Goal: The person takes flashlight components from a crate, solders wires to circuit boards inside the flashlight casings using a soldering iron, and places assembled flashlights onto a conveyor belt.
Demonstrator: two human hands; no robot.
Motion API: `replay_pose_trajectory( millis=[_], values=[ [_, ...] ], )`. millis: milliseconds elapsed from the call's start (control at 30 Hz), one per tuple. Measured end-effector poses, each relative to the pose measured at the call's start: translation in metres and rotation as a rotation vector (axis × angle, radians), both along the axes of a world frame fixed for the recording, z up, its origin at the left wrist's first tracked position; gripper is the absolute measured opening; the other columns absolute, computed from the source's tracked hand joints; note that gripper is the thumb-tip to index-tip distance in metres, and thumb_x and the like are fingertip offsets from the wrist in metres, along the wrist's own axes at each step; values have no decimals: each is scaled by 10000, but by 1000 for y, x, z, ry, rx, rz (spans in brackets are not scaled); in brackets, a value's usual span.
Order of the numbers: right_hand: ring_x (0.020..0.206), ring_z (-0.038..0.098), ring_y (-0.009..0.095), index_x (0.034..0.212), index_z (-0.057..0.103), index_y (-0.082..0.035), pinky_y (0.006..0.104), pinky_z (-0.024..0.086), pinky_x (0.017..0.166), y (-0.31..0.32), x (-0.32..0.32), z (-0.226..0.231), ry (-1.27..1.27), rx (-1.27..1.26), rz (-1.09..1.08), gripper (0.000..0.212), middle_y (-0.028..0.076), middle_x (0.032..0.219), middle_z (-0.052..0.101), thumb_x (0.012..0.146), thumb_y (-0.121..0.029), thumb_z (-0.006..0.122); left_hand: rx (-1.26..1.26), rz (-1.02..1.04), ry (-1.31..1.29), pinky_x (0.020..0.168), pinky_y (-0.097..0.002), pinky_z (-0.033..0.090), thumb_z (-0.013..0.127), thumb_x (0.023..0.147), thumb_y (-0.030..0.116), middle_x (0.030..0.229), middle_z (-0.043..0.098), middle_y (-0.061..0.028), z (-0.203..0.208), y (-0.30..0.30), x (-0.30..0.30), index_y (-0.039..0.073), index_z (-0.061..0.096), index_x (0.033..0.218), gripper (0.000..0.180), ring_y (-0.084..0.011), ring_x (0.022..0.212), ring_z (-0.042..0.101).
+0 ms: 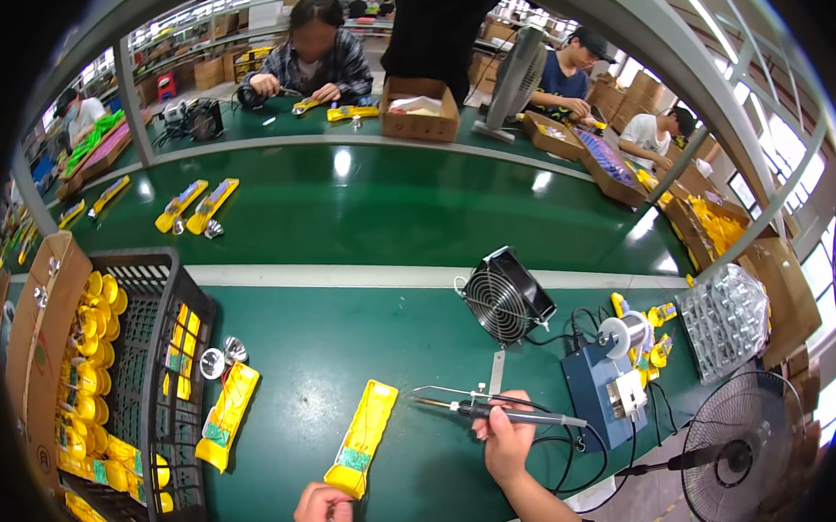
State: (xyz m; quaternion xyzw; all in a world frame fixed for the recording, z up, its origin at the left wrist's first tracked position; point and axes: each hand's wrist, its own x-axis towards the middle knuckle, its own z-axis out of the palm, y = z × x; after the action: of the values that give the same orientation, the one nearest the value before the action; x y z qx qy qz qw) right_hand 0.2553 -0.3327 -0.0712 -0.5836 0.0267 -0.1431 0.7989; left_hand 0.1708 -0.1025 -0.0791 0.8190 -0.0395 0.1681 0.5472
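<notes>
My right hand point(509, 442) is closed round the grey handle of a soldering iron point(497, 412), whose metal tip points left. A thin bent tube runs along above the tip. Left of the tip, a long yellow plastic housing point(367, 428) with a small green circuit board point(354, 459) lies tilted on the green bench. At its near end my left hand point(324, 513) is closed in a pinch on a thin wire by the housing; the fingers partly hide it. Another yellow housing point(228, 419) with a board lies further left, beside shiny round reflectors point(234, 349).
A black crate point(165, 279) and a box of yellow parts point(94, 341) stand left. A small black fan point(507, 299), a blue soldering station point(588, 393) with a solder spool point(626, 334), and a tray of reflectors point(724, 324) stand right. Co-workers sit across the green conveyor point(379, 202).
</notes>
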Motion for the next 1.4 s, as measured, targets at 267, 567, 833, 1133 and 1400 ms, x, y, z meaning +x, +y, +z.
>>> replay_pose_trajectory(
  millis=[267, 567, 833, 1133, 1400],
  values=[
    [524, 473, 73, 913, 444, -25, 192, 381, 481, 5, 3, -5, 2, 37, 40, 141, 64, 658, 537, 817, -84, 529, -18, 126, 49, 454, -180, 317, 517, 799, 60, 770, 451, -67, -1, 15, 2, -12, 552, 782, 82, -73, 549, 423],
    [495, 437, 85, 899, 428, -29, 195, 378, 449, -1, 0, -3, -45, -25, -130, 141, 40, 734, 457, 818, -105, 515, -153, 143, 127, 599, -213, 393, 434, 840, 60, 763, 469, -58, -7, 23, 24, -35, 570, 899, 176, -107, 654, 475],
    [506, 433, 80, 901, 415, -26, 178, 323, 445, 14, 0, -2, -27, -89, -47, 182, 38, 648, 445, 834, -176, 494, -542, 166, 191, 654, -232, 416, 416, 886, 114, 781, 482, -68, -16, 25, 8, 2, 440, 934, 124, -111, 675, 482],
    [511, 430, 83, 901, 423, -16, 178, 319, 445, 13, 2, -2, -20, -116, -82, 203, 40, 668, 436, 839, -196, 495, -435, 128, 76, 608, -225, 404, 445, 866, 103, 811, 483, -93, -11, 32, 13, -41, 561, 957, 205, -126, 662, 491],
    [510, 428, 84, 911, 419, -17, 182, 319, 450, 9, 1, -5, -12, -105, -43, 204, 41, 667, 437, 840, -193, 494, -642, 119, 174, 603, -218, 392, 328, 920, 240, 716, 510, -64, -14, 32, 10, -42, 533, 977, 353, -111, 666, 487]
  ],
)
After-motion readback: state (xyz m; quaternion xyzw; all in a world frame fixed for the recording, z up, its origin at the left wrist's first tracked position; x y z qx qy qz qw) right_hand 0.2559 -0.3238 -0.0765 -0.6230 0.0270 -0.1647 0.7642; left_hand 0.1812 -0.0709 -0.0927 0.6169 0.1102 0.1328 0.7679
